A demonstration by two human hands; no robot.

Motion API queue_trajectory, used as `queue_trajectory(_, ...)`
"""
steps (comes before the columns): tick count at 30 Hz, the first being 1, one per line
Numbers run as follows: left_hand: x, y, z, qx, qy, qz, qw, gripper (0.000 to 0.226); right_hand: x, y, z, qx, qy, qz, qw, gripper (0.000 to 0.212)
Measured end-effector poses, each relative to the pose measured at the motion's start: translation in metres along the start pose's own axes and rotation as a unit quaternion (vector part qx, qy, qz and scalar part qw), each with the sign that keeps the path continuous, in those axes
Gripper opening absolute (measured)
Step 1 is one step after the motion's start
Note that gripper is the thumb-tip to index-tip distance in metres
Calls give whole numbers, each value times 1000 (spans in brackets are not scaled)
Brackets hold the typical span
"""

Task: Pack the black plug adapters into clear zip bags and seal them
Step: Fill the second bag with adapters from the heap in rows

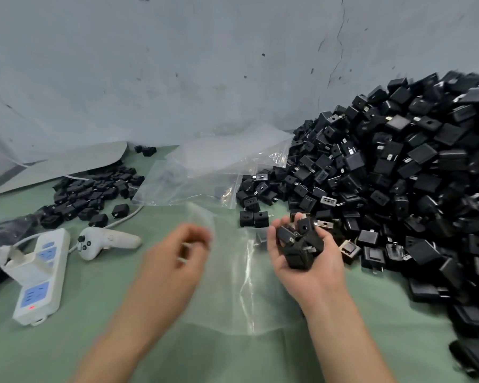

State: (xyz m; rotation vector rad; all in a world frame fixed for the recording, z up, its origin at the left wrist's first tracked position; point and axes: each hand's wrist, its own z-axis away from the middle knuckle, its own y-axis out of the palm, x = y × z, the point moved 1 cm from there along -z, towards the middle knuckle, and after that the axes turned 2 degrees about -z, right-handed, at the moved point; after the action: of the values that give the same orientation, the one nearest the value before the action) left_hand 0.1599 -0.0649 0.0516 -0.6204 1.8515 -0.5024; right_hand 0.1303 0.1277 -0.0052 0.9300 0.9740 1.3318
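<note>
Adapters [299, 244] are lying cupped in the right hand [317, 276], at 3 o'clock from the bag [233, 286] whose mouth the blurred left hand [174, 258] is apparently pinching and should be holding wide before tipping.

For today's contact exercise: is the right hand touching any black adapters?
Touching. The head view shows the adapters resting in the cupped right hand, fingers curled around them.
</note>
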Motion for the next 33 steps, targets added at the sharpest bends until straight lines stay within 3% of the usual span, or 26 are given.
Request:
queue_trajectory(2,-28,9,10,-54,86,-84,991,14,-8,-3,4,6,9,11,1000,20)
queue_trajectory(4,-44,3,15,-139,168,-142,966,11,-12,-5,6,10,18,18,1000,20)
queue_trajectory(5,-49,3,16,-146,195,-139,960,15,-12,-5,4,14,16,31,999,20)
queue_trajectory(6,-52,5,18,-112,207,-121,964,19,-12,-4,3,12,13,54,998,22)
queue_trajectory(9,-54,30,16,92,212,-147,962,36,-14,-1,0,-1,4,110,994,36)
queue_trajectory(11,-45,52,16,149,211,-182,949,40,-17,-1,-1,1,5,141,990,45)
queue_trajectory(17,-18,61,16,164,124,-131,970,37,-16,-2,3,-2,35,75,997,26)
queue_trajectory(20,-9,36,23,56,60,27,996,31,-14,-1,13,11,16,73,997,23)
queue_trajectory(22,9,9,22,-47,-9,101,994,21,-12,-2,27,17,5,57,998,18)
queue_trajectory(24,36,-19,15,-123,-94,155,976,6,-4,-6,36,11,-8,43,999,18)
queue_trajectory(26,67,-37,12,-163,-216,212,939,8,2,-8,40,4,-11,34,999,19)
queue_trajectory(28,93,-37,15,-133,-326,277,894,12,9,-4,36,-3,-27,36,999,20)
queue_trajectory(30,107,-29,18,-71,-370,323,868,23,16,1,28,-12,-48,63,997,22)
queue_trajectory(33,109,-21,12,27,-323,265,908,21,20,5,18,-11,-50,82,995,24)
